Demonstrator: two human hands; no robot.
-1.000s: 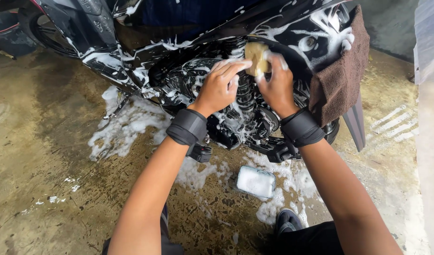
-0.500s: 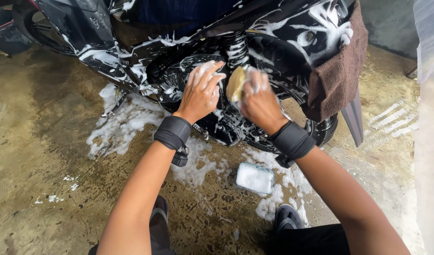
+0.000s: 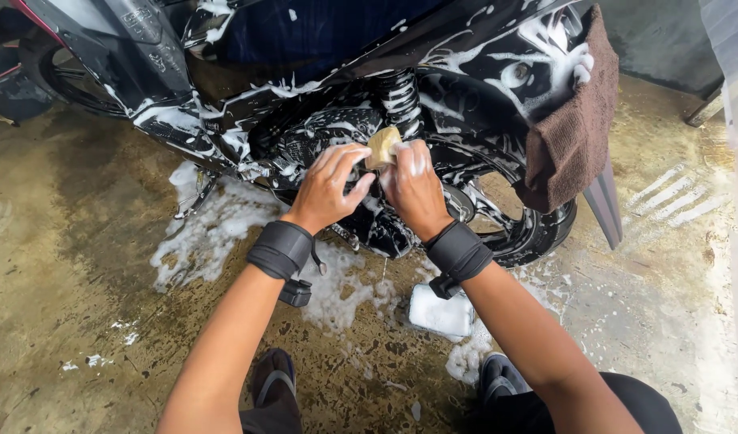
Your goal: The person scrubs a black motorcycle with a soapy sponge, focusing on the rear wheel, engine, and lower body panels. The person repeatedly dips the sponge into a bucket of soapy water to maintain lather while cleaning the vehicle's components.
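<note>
A black motorcycle (image 3: 320, 48) covered in white suds stands across the top of the head view. My right hand (image 3: 413, 189) grips a yellow-brown sponge (image 3: 382, 147) against the soapy engine area below the rear shock spring (image 3: 397, 96). Beside it, my left hand (image 3: 329, 186) rests with fingers spread, its fingertips touching the sponge's left side. Both wrists wear black bands.
A brown towel (image 3: 574, 133) hangs over the rear of the bike above the back wheel (image 3: 529, 229). A white soapy block (image 3: 441, 312) lies on the wet concrete floor (image 3: 79, 281), with foam puddles under the bike. My sandalled feet show at the bottom.
Both hands and the sponge moved left and down across the bike's side, from near the towel to the engine area. The view shifted slightly.
</note>
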